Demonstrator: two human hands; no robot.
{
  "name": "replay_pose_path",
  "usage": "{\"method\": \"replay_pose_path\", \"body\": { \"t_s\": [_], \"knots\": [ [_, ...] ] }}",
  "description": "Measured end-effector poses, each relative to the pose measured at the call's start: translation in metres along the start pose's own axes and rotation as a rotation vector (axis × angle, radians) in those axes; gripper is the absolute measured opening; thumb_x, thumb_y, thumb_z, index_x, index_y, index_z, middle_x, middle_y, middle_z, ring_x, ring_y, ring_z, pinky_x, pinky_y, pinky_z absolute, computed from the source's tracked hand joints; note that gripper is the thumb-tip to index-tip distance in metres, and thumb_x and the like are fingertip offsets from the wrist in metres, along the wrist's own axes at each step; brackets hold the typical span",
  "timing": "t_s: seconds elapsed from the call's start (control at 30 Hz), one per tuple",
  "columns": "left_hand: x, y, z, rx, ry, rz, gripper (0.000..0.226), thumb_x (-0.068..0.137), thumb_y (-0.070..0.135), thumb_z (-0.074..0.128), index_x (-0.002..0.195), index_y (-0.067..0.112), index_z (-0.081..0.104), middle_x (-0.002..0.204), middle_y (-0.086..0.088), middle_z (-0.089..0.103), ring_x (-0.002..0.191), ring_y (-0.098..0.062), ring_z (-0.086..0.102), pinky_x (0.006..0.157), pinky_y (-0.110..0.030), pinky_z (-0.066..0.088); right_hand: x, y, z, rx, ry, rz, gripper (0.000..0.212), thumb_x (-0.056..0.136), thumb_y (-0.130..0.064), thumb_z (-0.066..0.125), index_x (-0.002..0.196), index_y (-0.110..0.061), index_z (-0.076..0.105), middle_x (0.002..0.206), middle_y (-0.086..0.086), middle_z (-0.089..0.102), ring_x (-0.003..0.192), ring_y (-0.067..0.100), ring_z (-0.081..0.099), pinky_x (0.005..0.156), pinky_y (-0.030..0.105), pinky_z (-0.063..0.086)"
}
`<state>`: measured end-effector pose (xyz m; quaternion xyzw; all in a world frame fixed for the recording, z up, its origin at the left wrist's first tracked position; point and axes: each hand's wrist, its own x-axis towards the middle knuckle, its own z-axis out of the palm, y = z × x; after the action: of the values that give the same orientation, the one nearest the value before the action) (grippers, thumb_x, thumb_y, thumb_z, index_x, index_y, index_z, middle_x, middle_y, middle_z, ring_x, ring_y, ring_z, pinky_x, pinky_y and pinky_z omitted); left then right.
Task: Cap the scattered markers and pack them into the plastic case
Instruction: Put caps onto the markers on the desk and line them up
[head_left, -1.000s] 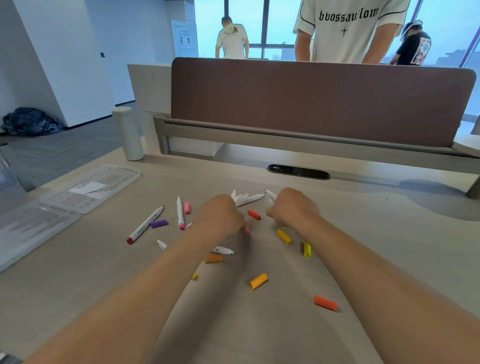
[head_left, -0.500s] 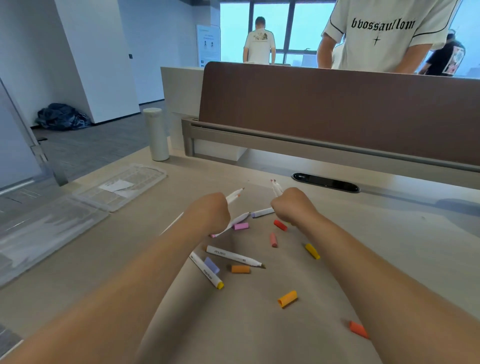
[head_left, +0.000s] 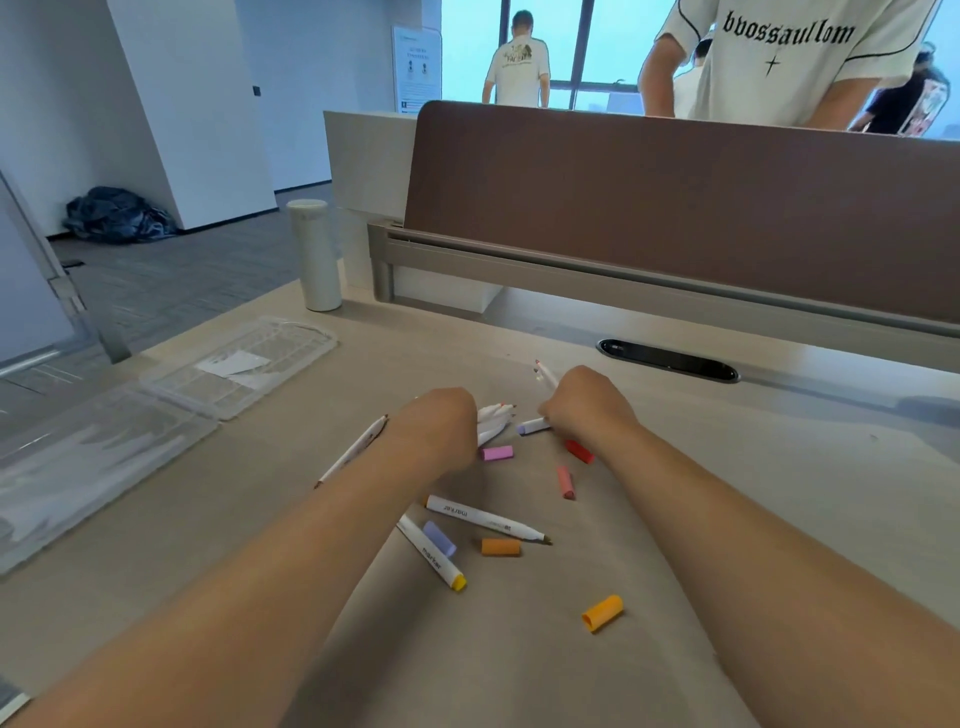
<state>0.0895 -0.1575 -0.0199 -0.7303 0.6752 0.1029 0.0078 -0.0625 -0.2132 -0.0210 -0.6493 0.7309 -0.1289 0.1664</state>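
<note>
Half a second ago the left hand (head_left: 441, 421) held one pen tipped upward. It has since dropped to the table (head_left: 779, 493), its fist curled round a bunch of white markers (head_left: 496, 415) whose tips poke out to the right. The right hand (head_left: 587, 405) is fisted too, gripping a red-tipped marker (head_left: 545, 373) that juts upward, with a lilac-capped marker (head_left: 532, 427) just beside its fingers. Loose caps (head_left: 497, 453) lie nearer. The open plastic case (head_left: 239, 369) sits well to the left near the table's edge, and one brown-tipped marker (head_left: 353, 449) lies between.
</note>
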Motion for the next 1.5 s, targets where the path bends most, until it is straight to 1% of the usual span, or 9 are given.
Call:
{"method": "replay_pose_path", "body": {
  "t_s": [0.27,0.47,0.57,0.77,0.87,1.0,1.13,1.3,1.5],
  "knots": [
    [0.001,0.004,0.008,-0.061,0.055,0.001,0.021,0.090,0.019,0.065,0.108,0.009,0.062,0.088,-0.005,0.055,0.083,-0.022,0.055,0.079,-0.031,0.048,-0.003,-0.009,0.000,-0.163,-0.139,0.052,0.054,0.068,-0.032,0.089,0.107,-0.005,0.063,0.110,0.010,0.069,0.102,0.030,0.065,0.085,0.033,0.049],
    [-0.006,0.000,-0.002,-0.274,0.157,-0.057,0.011,0.085,0.013,0.064,0.086,0.009,0.053,0.076,-0.007,0.054,0.068,-0.024,0.056,0.062,-0.031,0.047,-0.013,-0.009,-0.007,-0.164,-0.092,0.033,0.027,0.070,0.001,0.079,0.069,-0.008,0.053,0.066,0.008,0.057,0.062,0.025,0.055,0.065,0.031,0.044],
    [-0.011,-0.009,-0.011,-0.393,0.207,-0.082,0.010,0.085,0.015,0.062,0.085,0.011,0.053,0.074,-0.007,0.058,0.058,-0.024,0.058,0.049,-0.027,0.041,-0.015,-0.013,-0.005,-0.045,-0.047,-0.027,0.016,0.076,-0.006,0.070,0.072,-0.009,0.055,0.072,0.010,0.063,0.074,0.029,0.066,0.061,0.030,0.045],
    [-0.022,-0.043,-0.022,-0.480,0.220,-0.176,0.013,0.089,0.023,0.062,0.096,0.014,0.056,0.076,-0.006,0.062,0.061,-0.021,0.064,0.053,-0.029,0.052,-0.035,-0.033,-0.006,0.207,-0.127,-0.134,0.017,0.083,-0.015,0.061,0.071,-0.009,0.050,0.063,0.009,0.053,0.049,0.022,0.052,0.049,0.024,0.036],
    [-0.027,-0.059,-0.024,-0.485,0.205,-0.226,0.020,0.091,0.026,0.059,0.104,0.011,0.059,0.085,-0.009,0.066,0.074,-0.025,0.068,0.070,-0.036,0.059,-0.045,-0.051,0.003,0.242,-0.146,-0.171,0.017,0.089,-0.019,0.057,0.078,-0.006,0.053,0.065,0.010,0.054,0.053,0.024,0.054,0.052,0.027,0.041],
    [-0.032,-0.078,-0.028,-0.447,0.181,-0.306,0.010,0.092,0.014,0.055,0.098,0.006,0.054,0.084,-0.011,0.063,0.069,-0.025,0.066,0.054,-0.028,0.049,-0.054,-0.070,0.014,0.256,-0.161,-0.183,0.021,0.091,-0.017,0.059,0.073,-0.009,0.054,0.066,0.010,0.055,0.060,0.026,0.060,0.060,0.033,0.051],
    [-0.034,-0.098,-0.027,-0.363,0.120,-0.311,0.005,0.092,0.007,0.055,0.091,0.005,0.060,0.084,-0.013,0.067,0.072,-0.027,0.069,0.068,-0.035,0.058,-0.056,-0.089,0.022,0.242,-0.165,-0.190,0.019,0.090,-0.012,0.055,0.071,-0.007,0.057,0.063,0.011,0.059,0.057,0.025,0.059,0.060,0.033,0.050],
    [-0.038,-0.113,-0.013,-0.244,0.083,-0.290,0.014,0.091,0.023,0.061,0.089,0.010,0.059,0.077,-0.007,0.059,0.071,-0.023,0.059,0.055,-0.026,0.042,-0.052,-0.107,0.038,0.102,-0.153,-0.225,0.017,0.091,-0.006,0.054,0.074,-0.005,0.051,0.068,0.014,0.057,0.051,0.024,0.053,0.050,0.029,0.047],
    [-0.037,-0.114,-0.002,-0.238,0.059,-0.250,0.022,0.085,0.030,0.070,0.081,0.011,0.058,0.065,-0.004,0.049,0.069,-0.024,0.054,0.055,-0.027,0.037,-0.052,-0.117,0.057,-0.067,-0.081,-0.258,0.009,0.086,-0.020,0.068,0.086,-0.014,0.061,0.072,0.003,0.056,0.083,0.029,0.068,0.067,0.030,0.046]
  ]
}}
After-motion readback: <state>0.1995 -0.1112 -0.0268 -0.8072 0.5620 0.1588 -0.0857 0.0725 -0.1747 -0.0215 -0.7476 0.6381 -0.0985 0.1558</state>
